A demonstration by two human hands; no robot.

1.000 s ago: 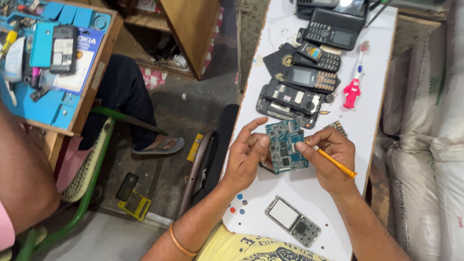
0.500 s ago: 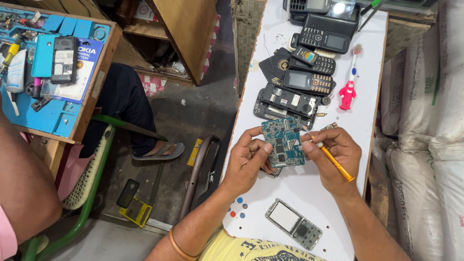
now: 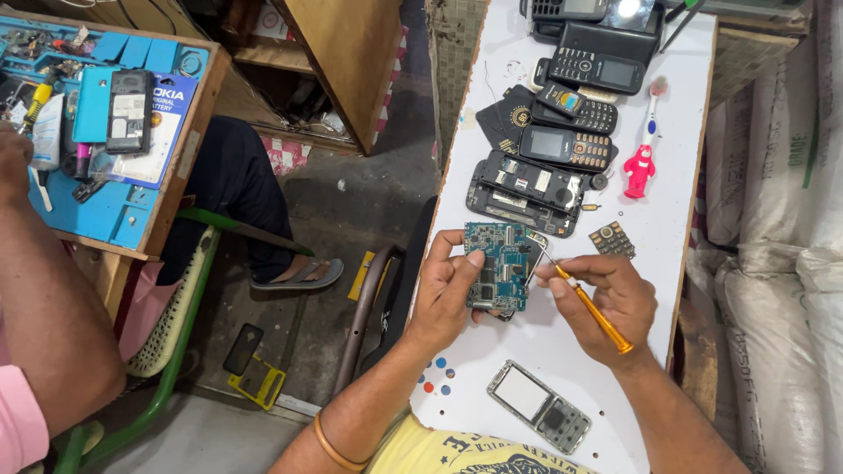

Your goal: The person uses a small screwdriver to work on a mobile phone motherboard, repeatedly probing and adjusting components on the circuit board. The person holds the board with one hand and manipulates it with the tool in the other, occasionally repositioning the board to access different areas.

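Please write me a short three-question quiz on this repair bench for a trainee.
1. True or false: the left hand holds a blue circuit board.
2. What does the right hand hold? A) orange-handled screwdriver B) pink toothbrush C) keypad piece
3. Fill in: the tool's tip meets the board's ____ edge, as seen in the picture.

Key: 1 true; 2 A; 3 right.

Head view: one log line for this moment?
left hand: holds board | right hand: screwdriver tip at board | table: phones
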